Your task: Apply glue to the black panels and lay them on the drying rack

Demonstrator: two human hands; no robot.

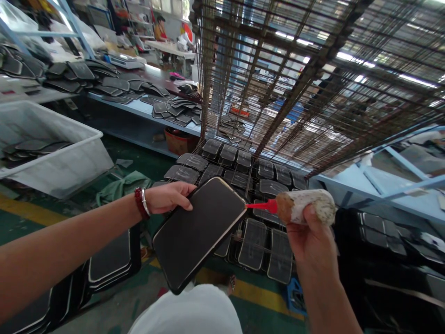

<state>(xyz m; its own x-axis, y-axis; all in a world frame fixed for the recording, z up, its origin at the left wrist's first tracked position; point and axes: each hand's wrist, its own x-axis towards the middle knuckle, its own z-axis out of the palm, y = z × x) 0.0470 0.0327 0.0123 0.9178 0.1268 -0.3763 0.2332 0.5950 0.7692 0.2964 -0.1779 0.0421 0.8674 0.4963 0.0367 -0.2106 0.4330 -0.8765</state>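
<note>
My left hand grips a black rounded rectangular panel by its upper left edge, thumb on the face. The panel is tilted, and a pale line runs along part of its rim. In my right hand is a stained white glue bottle with a red nozzle. The nozzle's tip meets the panel's right corner, or lies very close to it. Beneath the panel, similar dark pieces with pale rims lie in rows on a wire rack.
A tall stack of wire racks rises ahead to the right. To the left stands a white plastic bin with dark pieces inside. Heaps of dark pieces cover a bench behind. More rimmed panels are stacked at lower left. A person is far back.
</note>
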